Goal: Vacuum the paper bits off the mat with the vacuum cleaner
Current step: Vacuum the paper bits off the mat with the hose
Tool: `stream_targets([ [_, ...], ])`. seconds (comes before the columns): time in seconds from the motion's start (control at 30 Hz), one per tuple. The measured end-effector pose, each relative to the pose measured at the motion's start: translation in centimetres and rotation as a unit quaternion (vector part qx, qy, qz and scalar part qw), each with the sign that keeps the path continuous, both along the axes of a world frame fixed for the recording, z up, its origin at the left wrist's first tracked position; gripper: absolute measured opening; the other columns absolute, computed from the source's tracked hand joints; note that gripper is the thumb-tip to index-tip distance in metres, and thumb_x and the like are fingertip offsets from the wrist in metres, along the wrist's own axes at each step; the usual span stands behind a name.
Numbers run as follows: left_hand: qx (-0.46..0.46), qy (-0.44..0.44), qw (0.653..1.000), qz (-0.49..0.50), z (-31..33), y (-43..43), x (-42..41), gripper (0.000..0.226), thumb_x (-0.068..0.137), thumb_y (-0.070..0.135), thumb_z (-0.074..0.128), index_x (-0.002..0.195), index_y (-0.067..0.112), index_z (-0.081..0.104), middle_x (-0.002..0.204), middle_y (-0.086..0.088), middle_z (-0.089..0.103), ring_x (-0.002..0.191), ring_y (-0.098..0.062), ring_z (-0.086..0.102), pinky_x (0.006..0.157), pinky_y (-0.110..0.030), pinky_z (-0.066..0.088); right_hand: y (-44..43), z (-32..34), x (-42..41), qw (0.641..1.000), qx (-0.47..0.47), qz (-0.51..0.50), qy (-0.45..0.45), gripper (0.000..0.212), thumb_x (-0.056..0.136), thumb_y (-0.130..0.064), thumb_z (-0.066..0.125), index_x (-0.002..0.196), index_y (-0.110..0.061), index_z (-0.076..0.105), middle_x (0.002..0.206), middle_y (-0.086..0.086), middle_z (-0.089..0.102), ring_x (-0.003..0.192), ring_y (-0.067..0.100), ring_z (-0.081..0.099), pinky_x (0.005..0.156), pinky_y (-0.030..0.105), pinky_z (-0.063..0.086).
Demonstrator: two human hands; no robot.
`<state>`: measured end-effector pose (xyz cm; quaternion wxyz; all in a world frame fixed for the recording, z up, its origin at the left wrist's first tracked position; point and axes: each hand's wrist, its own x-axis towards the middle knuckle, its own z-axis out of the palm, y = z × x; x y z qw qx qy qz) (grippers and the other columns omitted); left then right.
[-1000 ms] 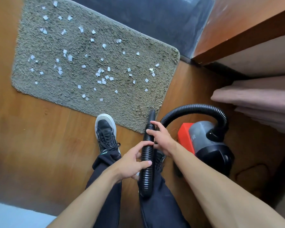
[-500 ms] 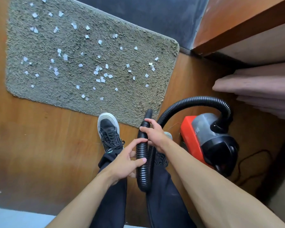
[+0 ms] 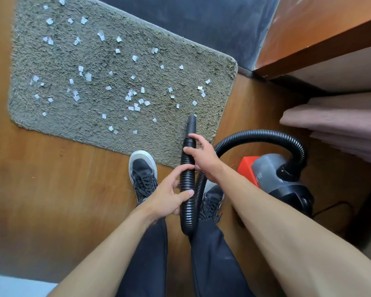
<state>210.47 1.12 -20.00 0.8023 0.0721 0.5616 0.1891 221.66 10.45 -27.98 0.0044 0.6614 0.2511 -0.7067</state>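
A grey shaggy mat (image 3: pixel 77 116) lies on the wooden floor, strewn with several small white paper bits (image 3: pixel 135 103). A black ribbed vacuum hose (image 3: pixel 187 189) runs up between my hands, its smooth nozzle tip (image 3: pixel 191 123) over the mat's near right part, next to a paper bit. My right hand (image 3: pixel 201 156) grips the hose high up, just below the nozzle. My left hand (image 3: pixel 169 195) holds the hose lower down, thumb and fingers curled round it. The hose loops right to the red and grey vacuum cleaner (image 3: pixel 272 176) on the floor.
My two black shoes (image 3: pixel 143 174) stand at the mat's near edge. A wooden furniture edge (image 3: pixel 321 41) and folded pink cloth (image 3: pixel 338 125) fill the right side. A dark panel (image 3: pixel 201 22) lies beyond the mat. A cord (image 3: pixel 330 207) trails behind the vacuum.
The nozzle has moved forward from the mat's near edge onto the mat. Both hands have slid forward with the hose.
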Motion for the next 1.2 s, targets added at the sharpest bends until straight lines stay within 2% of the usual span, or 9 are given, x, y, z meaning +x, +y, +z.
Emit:
stream_targets([
  [0.2,0.021,0.004,0.999,-0.038,-0.5,1.7,-0.2,0.055,0.097,0.005,0.055,0.129,0.049,0.048,0.103,-0.003,0.057,0.083,-0.020,0.068,0.078,-0.056,0.058,1.4,-0.1,0.6,0.999,-0.006,-0.046,-0.013,0.046,0.091,-0.005,0.059,0.131,-0.026,0.052,0.095,0.004,0.064,0.073,0.016,0.065,0.065,0.035,0.055],
  [0.27,0.026,0.006,0.999,-0.045,-0.4,1.9,-0.6,0.054,0.097,0.006,0.055,0.130,0.049,0.047,0.103,-0.004,0.057,0.084,-0.022,0.068,0.077,-0.058,0.058,1.6,-0.1,0.2,0.999,-0.007,-0.046,-0.014,0.046,0.091,-0.004,0.058,0.132,-0.026,0.052,0.095,0.002,0.063,0.072,0.016,0.064,0.064,0.034,0.055],
  [0.37,0.022,-0.001,0.999,-0.027,-0.2,1.9,-1.4,0.054,0.097,0.004,0.054,0.130,0.046,0.047,0.100,-0.003,0.056,0.076,-0.015,0.068,0.067,-0.043,0.062,1.8,0.0,-0.9,1.000,-0.013,-0.026,0.000,0.048,0.092,-0.004,0.058,0.134,-0.026,0.051,0.099,0.006,0.063,0.074,0.016,0.063,0.064,0.033,0.055],
  [0.47,0.015,0.006,1.000,-0.006,0.0,1.5,-2.5,0.054,0.097,0.003,0.053,0.131,0.046,0.047,0.102,-0.004,0.058,0.071,-0.011,0.068,0.061,-0.031,0.057,1.9,0.0,-2.6,1.000,-0.012,-0.004,0.011,0.049,0.091,-0.003,0.058,0.135,-0.025,0.051,0.103,0.010,0.061,0.078,0.017,0.063,0.063,0.032,0.057],
  [0.6,0.019,0.023,0.999,0.014,-0.2,1.2,-4.2,0.055,0.097,0.003,0.054,0.130,0.046,0.047,0.105,-0.012,0.059,0.074,-0.016,0.065,0.064,-0.032,0.055,2.2,-0.4,-5.0,0.999,0.002,0.016,0.029,0.049,0.090,-0.002,0.058,0.133,-0.025,0.051,0.111,0.016,0.062,0.087,0.022,0.063,0.073,0.036,0.058],
  [0.7,0.025,0.033,0.999,0.015,-0.5,1.4,-5.4,0.056,0.097,0.003,0.054,0.128,0.048,0.048,0.102,-0.013,0.060,0.076,-0.025,0.059,0.069,-0.041,0.053,2.6,-0.4,-6.3,0.999,0.005,0.024,0.029,0.049,0.090,-0.003,0.058,0.133,-0.026,0.050,0.107,0.013,0.062,0.086,0.022,0.062,0.067,0.032,0.057],
  [0.83,0.025,0.018,0.999,0.026,-0.9,2.1,-6.5,0.055,0.097,0.001,0.054,0.128,0.046,0.049,0.097,-0.009,0.059,0.074,-0.016,0.062,0.065,-0.036,0.059,3.3,-0.6,-7.4,0.999,0.017,0.029,0.026,0.050,0.090,-0.003,0.058,0.135,-0.024,0.049,0.109,0.012,0.062,0.087,0.020,0.062,0.068,0.030,0.056],
  [0.97,0.030,0.015,0.999,0.029,-1.1,2.9,-7.6,0.055,0.097,0.000,0.053,0.131,0.044,0.047,0.095,-0.007,0.060,0.066,-0.009,0.062,0.054,-0.025,0.052,4.2,-0.7,-8.5,0.999,0.029,0.032,0.016,0.050,0.090,-0.003,0.058,0.135,-0.023,0.050,0.106,0.012,0.061,0.087,0.020,0.061,0.067,0.029,0.054],
  [1.2,0.055,0.017,0.998,0.000,-1.6,5.0,-9.7,0.056,0.098,0.001,0.052,0.135,0.042,0.045,0.093,-0.012,0.054,0.067,-0.012,0.057,0.058,-0.026,0.054,6.1,-0.4,-10.0,0.999,0.033,0.003,-0.008,0.048,0.091,-0.004,0.058,0.134,-0.024,0.050,0.106,0.010,0.062,0.082,0.019,0.063,0.066,0.034,0.056],
])
